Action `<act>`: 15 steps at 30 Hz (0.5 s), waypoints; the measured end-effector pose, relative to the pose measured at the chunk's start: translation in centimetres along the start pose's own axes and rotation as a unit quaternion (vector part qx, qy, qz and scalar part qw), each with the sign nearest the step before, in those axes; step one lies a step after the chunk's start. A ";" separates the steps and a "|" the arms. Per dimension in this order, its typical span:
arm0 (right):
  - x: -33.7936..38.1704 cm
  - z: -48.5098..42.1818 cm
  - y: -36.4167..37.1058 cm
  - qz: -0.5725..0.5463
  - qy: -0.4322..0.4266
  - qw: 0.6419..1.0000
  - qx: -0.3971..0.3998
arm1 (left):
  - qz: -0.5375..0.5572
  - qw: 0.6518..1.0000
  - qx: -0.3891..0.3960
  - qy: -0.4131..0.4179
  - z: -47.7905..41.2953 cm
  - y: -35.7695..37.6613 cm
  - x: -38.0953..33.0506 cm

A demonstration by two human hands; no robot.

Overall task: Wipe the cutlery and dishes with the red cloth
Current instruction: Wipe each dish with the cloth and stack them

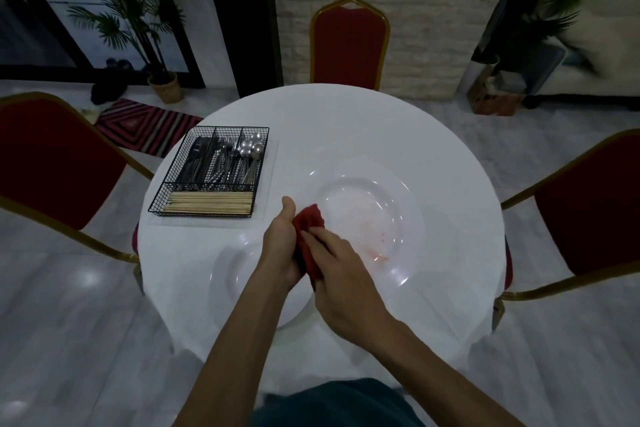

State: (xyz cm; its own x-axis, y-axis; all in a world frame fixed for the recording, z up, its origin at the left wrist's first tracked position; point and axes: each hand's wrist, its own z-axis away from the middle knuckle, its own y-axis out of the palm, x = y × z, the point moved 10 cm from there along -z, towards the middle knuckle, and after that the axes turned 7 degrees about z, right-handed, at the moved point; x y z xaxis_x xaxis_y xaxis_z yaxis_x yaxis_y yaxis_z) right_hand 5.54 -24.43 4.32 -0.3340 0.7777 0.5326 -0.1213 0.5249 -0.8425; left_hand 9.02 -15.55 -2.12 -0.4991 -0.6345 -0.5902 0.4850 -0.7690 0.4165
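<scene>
red cloth [309, 224] bunched at near-left rim of large plate [360, 196] | left hand [280, 248] grips cloth, thumb up | right hand [341, 276] pinches cloth, fingers curled | second plate [232, 282] near-left of large plate | cutlery basket [156, 198] far-left of it

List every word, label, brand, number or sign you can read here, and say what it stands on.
None: no readable text shows anywhere in the picture.
The far plate, the near plate, the wire basket, the red cloth and the chair backs show no lettering.
</scene>
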 end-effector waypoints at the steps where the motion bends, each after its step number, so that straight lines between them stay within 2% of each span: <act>1: 0.3 0.7 0.2 0.015 -0.022 1.000 0.001 | 0.003 1.000 -0.005 0.013 0.0 -0.2 -0.8; 3: 0.2 2.1 0.3 0.052 -0.060 0.997 0.018 | 0.002 0.999 -0.016 0.042 0.1 -0.7 -2.2; 6: -1.2 2.8 -1.0 0.098 -0.089 0.991 -0.019 | 0.023 0.998 -0.035 0.056 0.3 -1.3 -3.0; 11: -0.7 0.5 -0.9 0.050 -0.037 0.997 -0.038 | 0.028 0.997 -0.038 0.055 0.5 0.1 -1.4; 15: 0.9 0.1 -0.8 0.029 -0.046 0.995 -0.080 | 0.000 0.998 -0.041 0.046 0.5 0.5 -1.5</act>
State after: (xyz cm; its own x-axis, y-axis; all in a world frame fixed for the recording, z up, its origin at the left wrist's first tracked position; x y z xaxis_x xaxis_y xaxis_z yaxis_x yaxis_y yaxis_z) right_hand 5.20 -24.16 5.47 -0.4220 0.7768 0.4675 0.0482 0.5341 -0.8440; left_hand 9.62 -14.97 -0.64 -0.4329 -0.6217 -0.6528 0.5435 -0.7577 0.3612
